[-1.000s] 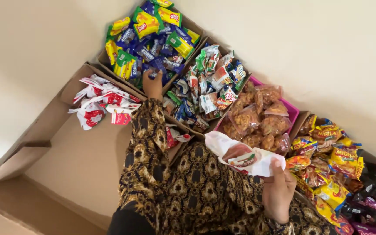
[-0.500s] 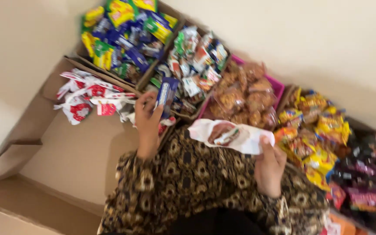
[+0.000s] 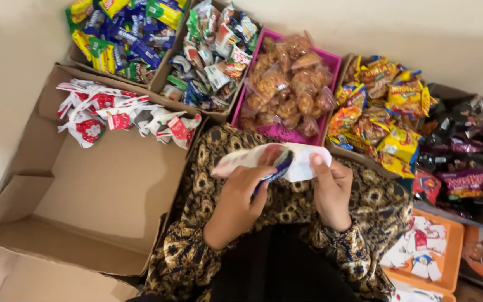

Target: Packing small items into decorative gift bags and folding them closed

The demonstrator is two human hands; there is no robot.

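Observation:
My left hand [image 3: 237, 201] holds a small blue snack packet [image 3: 275, 168] at the mouth of a white bag with a red print [image 3: 255, 157]. My right hand [image 3: 331, 193] grips the bag's right edge and holds it up over my lap. The lap is covered with a black and gold patterned cloth [image 3: 197, 184]. The pink tray of brown snack packets [image 3: 289, 84] lies just beyond the bag.
A large open cardboard box [image 3: 107, 184] at my left holds filled white and red bags [image 3: 115, 114] along its far side. Boxes of blue and yellow packets [image 3: 121, 36], mixed packets [image 3: 211, 53], yellow packets [image 3: 384, 114] and dark packets [image 3: 457, 154] line the wall. An orange tray [image 3: 451, 254] sits at the right.
My left hand came back from the far boxes with a blue packet and brought it to the bag. The view shifted so the boxes sit higher in the frame.

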